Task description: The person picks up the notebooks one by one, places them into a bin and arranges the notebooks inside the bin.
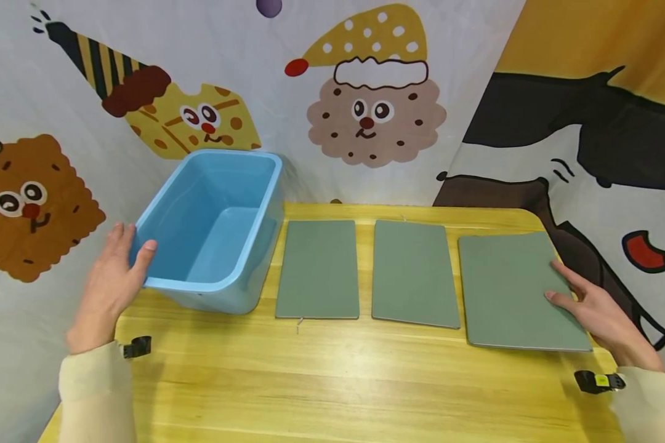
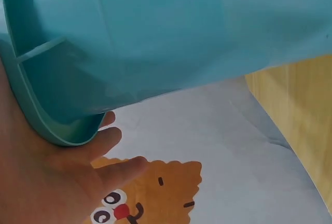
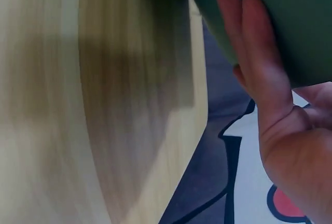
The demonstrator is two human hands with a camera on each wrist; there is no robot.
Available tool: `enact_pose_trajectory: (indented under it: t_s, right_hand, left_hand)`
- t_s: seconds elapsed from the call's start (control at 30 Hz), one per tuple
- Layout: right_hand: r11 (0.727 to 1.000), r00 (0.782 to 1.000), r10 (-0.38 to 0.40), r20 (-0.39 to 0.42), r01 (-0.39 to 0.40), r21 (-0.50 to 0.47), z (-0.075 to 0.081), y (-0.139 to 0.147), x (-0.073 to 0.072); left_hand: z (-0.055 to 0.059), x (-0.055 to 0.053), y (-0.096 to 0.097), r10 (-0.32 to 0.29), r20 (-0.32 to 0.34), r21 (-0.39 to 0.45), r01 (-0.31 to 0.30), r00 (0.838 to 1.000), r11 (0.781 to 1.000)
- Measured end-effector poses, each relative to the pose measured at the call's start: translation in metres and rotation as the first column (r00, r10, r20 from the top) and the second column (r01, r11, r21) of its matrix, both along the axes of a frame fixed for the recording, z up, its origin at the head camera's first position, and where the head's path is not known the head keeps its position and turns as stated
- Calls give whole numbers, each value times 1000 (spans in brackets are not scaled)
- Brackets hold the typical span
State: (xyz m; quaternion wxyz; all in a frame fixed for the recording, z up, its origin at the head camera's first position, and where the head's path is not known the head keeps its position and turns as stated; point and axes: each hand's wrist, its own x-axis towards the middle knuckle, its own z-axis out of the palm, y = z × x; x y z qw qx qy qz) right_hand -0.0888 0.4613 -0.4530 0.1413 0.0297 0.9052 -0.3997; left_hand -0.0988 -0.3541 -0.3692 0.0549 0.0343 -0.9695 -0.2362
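Note:
A light blue plastic bin [image 1: 255,227] stands at the left of the table. My left hand [image 1: 111,277] touches its left rim with the palm, fingers straight and thumb spread; the left wrist view shows the fingers [image 2: 122,175] extended past the rim. At the right, my right hand [image 1: 595,311] grips a thin grey-green notebook [image 1: 521,289] by its right edge, thumb on top and other fingers beneath. This notebook is raised off the tabletop, with a shadow under it in the right wrist view. Two similar notebooks, one in the middle [image 1: 318,271] and another beside it [image 1: 414,274], lie flat.
The yellow wood-grain table [image 1: 343,381] has a rounded corner at the back right. A cloth with cartoon figures [image 1: 377,123] hangs right behind it and also shows on both sides. Short thin ribbon ends [image 1: 299,324] stick out from the two flat notebooks.

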Motion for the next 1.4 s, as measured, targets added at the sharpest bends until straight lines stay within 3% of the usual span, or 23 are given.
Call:
enact_pose_trajectory:
  t_s: [0.13,0.47,0.73,0.83,0.97,1.0,1.07,1.17,1.23,1.4]
  right_hand:
    - [992,996,-73,-43,68,-107,1,-5,10]
    - [977,962,-204,-183,188,-101,20,-27,22]
    - [965,930,-221,-294,165,-203,40,-56,27]
    - [935,922,-230,-310,121,-334,49,-71,26]
    - [900,924,-241,-298,98,-424,57,-91,26]
    - [904,923,-238,-303,96,-417,59,-97,25]
    - [878,919,-241,-311,70,-473,61,-108,22]
    - [802,910,-246,-334,-3,-598,64,-126,16]
    - [769,904,-246,-351,-39,-638,67,-138,13]
    - [725,901,-224,-373,-102,-682,75,-162,8]
  left_hand:
    - [-1,1,6,-27,7,-30,27,1000,999]
    - [-1,9,20,-45,-17,-49,44,999,998]
    - [-6,11,22,-28,-74,-44,24,997,999]
    - [-6,11,24,-16,-61,-37,13,998,999]
    - [-5,10,26,-8,-36,-29,7,999,1000]
    - [-5,11,26,-10,-39,-28,9,999,1000]
    - [-5,11,26,-13,-44,-22,12,999,1000]
    - [-5,11,26,-14,-52,-13,13,999,1000]
    - [-5,11,27,-13,-57,-8,13,998,1000]
    - [-5,10,28,-12,-63,-5,11,998,1000]
